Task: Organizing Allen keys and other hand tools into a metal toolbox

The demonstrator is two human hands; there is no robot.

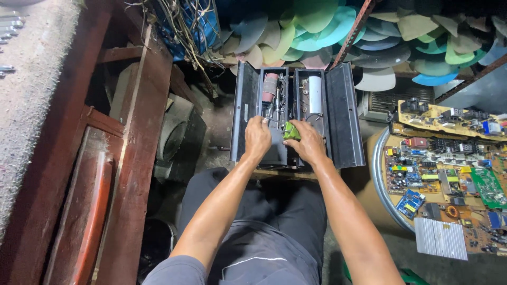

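Both my hands reach into the open black metal toolbox (343, 121): my right hand (309, 141) pinches a small green tool (291, 131) above the middle tray, my left hand (257, 136) curls among loose tools (277, 103). The green piece could slip and vanish into that clutter.

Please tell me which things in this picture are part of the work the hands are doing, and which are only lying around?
In use:
- open black metal toolbox
- small green object, in the right hand
- left hand, reaching into the toolbox

Lying about:
- pile of bare circuit boards
- stacked green and blue fan blades
- dark red wooden frame
- ribbed aluminium heat sink
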